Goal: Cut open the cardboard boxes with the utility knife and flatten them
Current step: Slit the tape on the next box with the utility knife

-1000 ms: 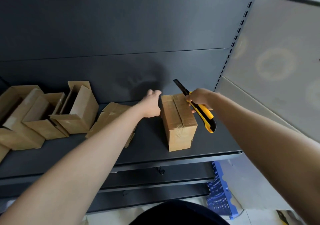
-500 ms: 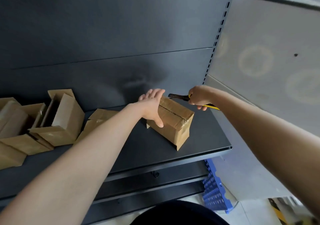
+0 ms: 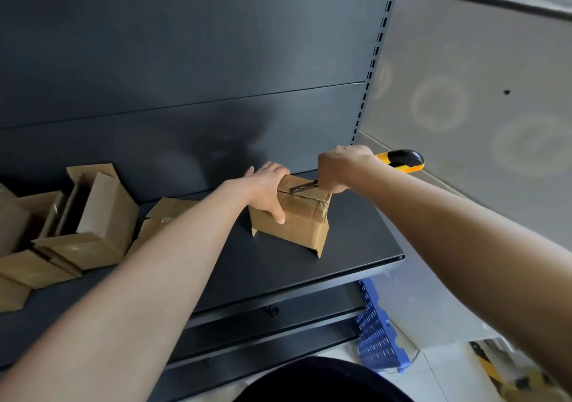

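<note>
A small taped cardboard box (image 3: 297, 225) stands on the dark shelf (image 3: 356, 259), right of centre. My left hand (image 3: 267, 189) grips its left top edge, thumb down the front face. My right hand (image 3: 342, 168) holds the yellow and black utility knife (image 3: 402, 160); the handle sticks out to the right. The blade (image 3: 301, 187) lies in the taped seam on the box's top, pointing left. A dark slit runs along that seam.
Several opened and flattened cardboard boxes (image 3: 89, 222) lie on the shelf at the left. The shelf's back panel (image 3: 185, 123) rises just behind the box. A blue plastic crate (image 3: 379, 336) sits on the floor at the lower right. A grey partition wall (image 3: 479, 107) stands to the right.
My left hand went from resting flat on the box to gripping its left top edge. My right hand brought the knife down, and the blade now lies in the top seam.
</note>
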